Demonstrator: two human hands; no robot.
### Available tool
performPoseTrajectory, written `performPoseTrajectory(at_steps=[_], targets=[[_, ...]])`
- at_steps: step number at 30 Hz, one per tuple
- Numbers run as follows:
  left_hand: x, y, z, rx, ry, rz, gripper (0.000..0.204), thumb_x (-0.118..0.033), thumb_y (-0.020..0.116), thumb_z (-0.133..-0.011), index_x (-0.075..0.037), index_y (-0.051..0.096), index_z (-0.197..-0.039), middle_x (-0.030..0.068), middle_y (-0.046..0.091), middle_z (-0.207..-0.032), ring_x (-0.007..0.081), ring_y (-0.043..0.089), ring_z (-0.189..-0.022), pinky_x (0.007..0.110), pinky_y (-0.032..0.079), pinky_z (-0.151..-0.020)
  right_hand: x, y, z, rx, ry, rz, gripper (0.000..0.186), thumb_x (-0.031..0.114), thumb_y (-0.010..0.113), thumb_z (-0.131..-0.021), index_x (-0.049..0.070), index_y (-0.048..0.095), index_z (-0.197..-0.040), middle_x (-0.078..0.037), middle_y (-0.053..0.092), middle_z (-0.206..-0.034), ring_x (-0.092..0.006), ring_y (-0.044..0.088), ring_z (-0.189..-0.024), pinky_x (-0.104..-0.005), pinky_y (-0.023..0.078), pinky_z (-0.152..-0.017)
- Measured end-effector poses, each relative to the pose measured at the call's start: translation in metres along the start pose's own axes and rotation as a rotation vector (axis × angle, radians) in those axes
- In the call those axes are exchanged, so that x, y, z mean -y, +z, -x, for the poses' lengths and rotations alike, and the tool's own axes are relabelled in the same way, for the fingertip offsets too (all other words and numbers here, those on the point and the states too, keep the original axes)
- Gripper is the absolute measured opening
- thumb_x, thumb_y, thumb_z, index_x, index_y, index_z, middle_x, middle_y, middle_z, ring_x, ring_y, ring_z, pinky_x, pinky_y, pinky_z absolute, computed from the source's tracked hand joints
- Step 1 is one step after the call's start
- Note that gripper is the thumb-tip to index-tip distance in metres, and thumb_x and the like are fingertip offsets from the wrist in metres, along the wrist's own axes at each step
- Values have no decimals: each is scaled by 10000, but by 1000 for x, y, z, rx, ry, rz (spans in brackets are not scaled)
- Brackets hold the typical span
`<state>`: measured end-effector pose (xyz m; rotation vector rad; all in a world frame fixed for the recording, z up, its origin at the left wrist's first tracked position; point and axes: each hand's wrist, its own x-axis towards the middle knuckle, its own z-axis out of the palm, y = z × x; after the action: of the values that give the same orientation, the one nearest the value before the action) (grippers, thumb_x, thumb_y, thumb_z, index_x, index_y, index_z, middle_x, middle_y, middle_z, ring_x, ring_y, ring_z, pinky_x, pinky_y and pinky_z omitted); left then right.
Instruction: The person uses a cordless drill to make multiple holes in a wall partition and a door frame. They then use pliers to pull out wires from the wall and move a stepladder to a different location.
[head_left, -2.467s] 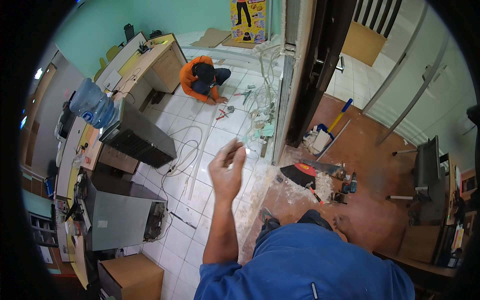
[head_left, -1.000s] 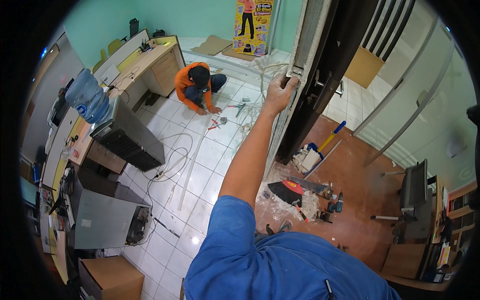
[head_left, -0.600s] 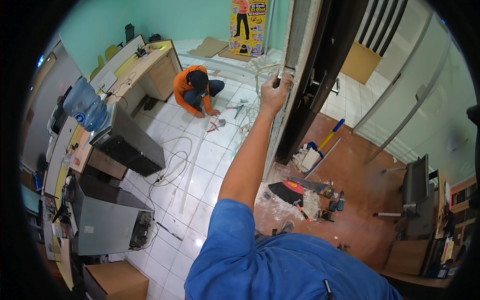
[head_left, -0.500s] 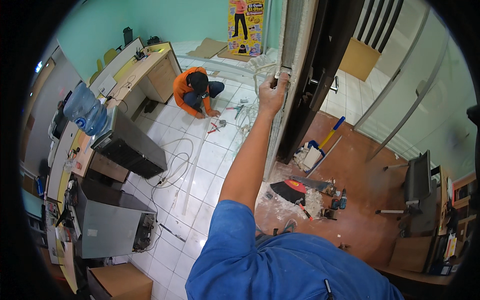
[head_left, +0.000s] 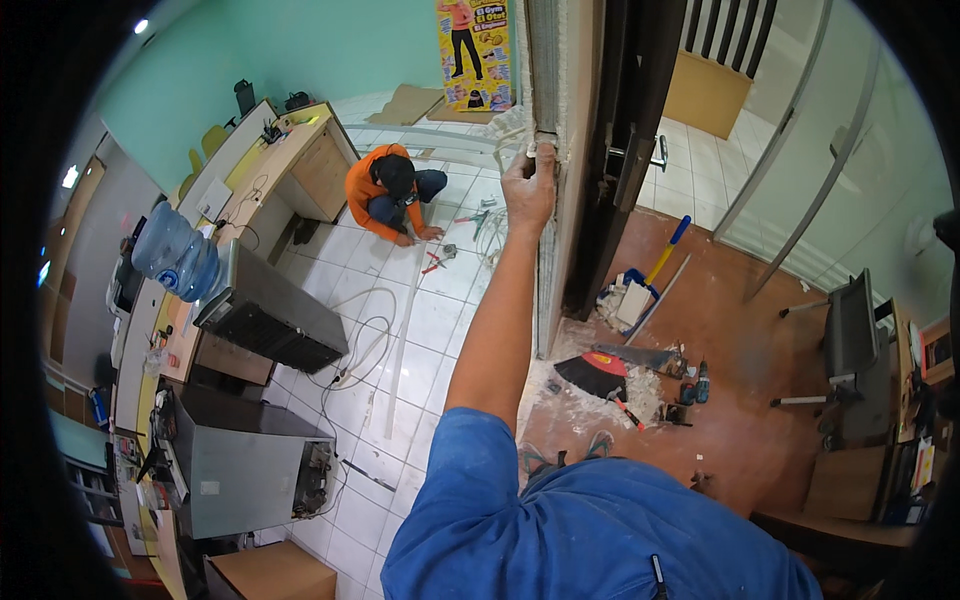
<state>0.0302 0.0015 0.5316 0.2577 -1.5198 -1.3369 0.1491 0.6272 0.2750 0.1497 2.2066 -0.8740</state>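
My left arm reaches up and away in a blue sleeve. My dusty left hand [head_left: 528, 192] grips the raw edge of a partition wall [head_left: 545, 75], its fingers bent at a small notch in the edge. Whether a small part is also pinched there, I cannot tell. Pale loose cables [head_left: 508, 128] hang just left of the fingers. Beside the wall stands a dark door frame [head_left: 635, 110] with a metal handle [head_left: 658, 153]. My right hand is out of the picture.
A co-worker in orange [head_left: 375, 195] squats on white tiles near red-handled pliers [head_left: 432, 264]. Below the wall end lie a black-and-red broom head [head_left: 592, 378], a handsaw [head_left: 635, 355], a drill [head_left: 700, 385], a dustpan [head_left: 640, 290] and rubble. A water dispenser [head_left: 275, 310] stands left.
My view has shifted slightly, so the wall and door frame sit further left in the picture. My left hand stays at the same spot on the wall edge.
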Motion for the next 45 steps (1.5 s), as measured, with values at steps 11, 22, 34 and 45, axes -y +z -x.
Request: performPoseTrajectory(at_steps=[11,22,34,45], targets=[[-6,6,4,-53,-25,-2,542,-464,626,-983,69,679,-1063,80,685,-829,132,579,-772,302,475,-707,-31,6,-20,-79,56,-6,552,518,521,-1001,-10,684,-1008,-159,709,-808,-244,678,-693,-381,540,-651],[9,3,0,-21,-101,27,547,-468,634,-977,69,682,-1074,41,655,-781,108,533,-719,291,445,-646,-27,6,-25,-102,61,-9,525,521,584,-964,-1,637,-980,-128,629,-712,-223,593,-553,-359,489,-511],[-3,-17,15,107,-67,120,755,-446,693,-943,84,461,-1427,161,663,-1172,185,628,-1064,297,490,-941,-27,5,-31,-102,24,-39,443,439,571,-995,6,656,-957,-135,643,-701,-215,591,-521,-349,479,-484],[79,-63,161,-21,-273,-236,698,-429,668,-944,90,505,-1382,269,634,-1248,343,605,-1190,388,443,-1030,-35,0,-39,-8,90,-73,424,404,563,-1011,-14,632,-1002,-139,645,-761,-205,602,-584,-335,493,-522]])
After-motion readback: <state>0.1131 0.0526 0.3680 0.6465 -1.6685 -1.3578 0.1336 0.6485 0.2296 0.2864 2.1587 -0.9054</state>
